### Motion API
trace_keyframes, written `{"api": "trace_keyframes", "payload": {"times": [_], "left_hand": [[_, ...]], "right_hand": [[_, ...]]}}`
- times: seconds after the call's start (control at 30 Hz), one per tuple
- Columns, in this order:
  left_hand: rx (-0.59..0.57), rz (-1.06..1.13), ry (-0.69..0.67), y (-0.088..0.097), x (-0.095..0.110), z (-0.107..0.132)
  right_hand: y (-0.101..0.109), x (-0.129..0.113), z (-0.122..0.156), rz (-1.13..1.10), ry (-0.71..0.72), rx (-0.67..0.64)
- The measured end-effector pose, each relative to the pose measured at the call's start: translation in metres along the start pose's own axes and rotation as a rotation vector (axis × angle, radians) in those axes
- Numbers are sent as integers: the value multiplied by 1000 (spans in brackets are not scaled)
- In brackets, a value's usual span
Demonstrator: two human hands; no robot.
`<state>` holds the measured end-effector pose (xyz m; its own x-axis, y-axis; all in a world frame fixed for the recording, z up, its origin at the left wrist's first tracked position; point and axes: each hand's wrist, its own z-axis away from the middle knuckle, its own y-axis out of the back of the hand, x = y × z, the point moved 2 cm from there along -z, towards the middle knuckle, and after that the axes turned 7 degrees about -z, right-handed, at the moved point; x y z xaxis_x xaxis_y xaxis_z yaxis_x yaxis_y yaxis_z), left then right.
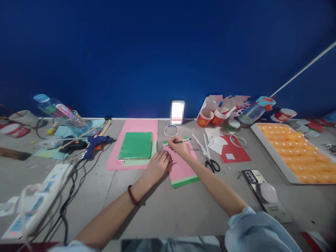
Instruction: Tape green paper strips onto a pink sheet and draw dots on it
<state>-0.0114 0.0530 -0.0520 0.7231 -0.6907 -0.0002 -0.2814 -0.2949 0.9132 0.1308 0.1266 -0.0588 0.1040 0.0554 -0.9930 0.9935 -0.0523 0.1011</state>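
Note:
My right hand (179, 145) is closed around a slim pen (186, 140), its tail end pointing right and its tip over the upper part of a pink sheet (181, 168). That sheet lies on light green and dark green paper (187, 182), whose edges show at the top and bottom. My left hand (160, 162) lies palm down on the sheet's left edge, fingers stretched out close together. A small dark tip shows beside its fingers; I cannot make out what it is. Left of it, a green paper pack (135, 145) rests on light green and larger pink paper (115, 157).
Black-handled scissors (212, 165), white strips and red paper (237, 154) lie to the right. Farther right are a phone (270, 206) and a tray of orange balls (296, 150). A blue glue gun (94, 145), cables and a power strip (39, 199) occupy the left.

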Motion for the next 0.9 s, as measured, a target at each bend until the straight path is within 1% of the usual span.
{"api": "trace_keyframes", "payload": {"times": [0.13, 0.27, 0.43, 0.7, 0.9], "left_hand": [[-19, -25, 7, -4, 2, -1], [27, -10, 11, -5, 3, 0], [74, -4, -9, -7, 3, 2], [82, -14, -7, -6, 3, 2], [71, -85, -29, -5, 4, 3]], "right_hand": [[-7, 1, -2, 26, 54, 40], [-12, 4, -6, 52, 68, 53], [-10, 8, -7, 101, 71, 70], [-11, 7, -6, 123, 108, 85], [-10, 7, -6, 130, 127, 86]]}}
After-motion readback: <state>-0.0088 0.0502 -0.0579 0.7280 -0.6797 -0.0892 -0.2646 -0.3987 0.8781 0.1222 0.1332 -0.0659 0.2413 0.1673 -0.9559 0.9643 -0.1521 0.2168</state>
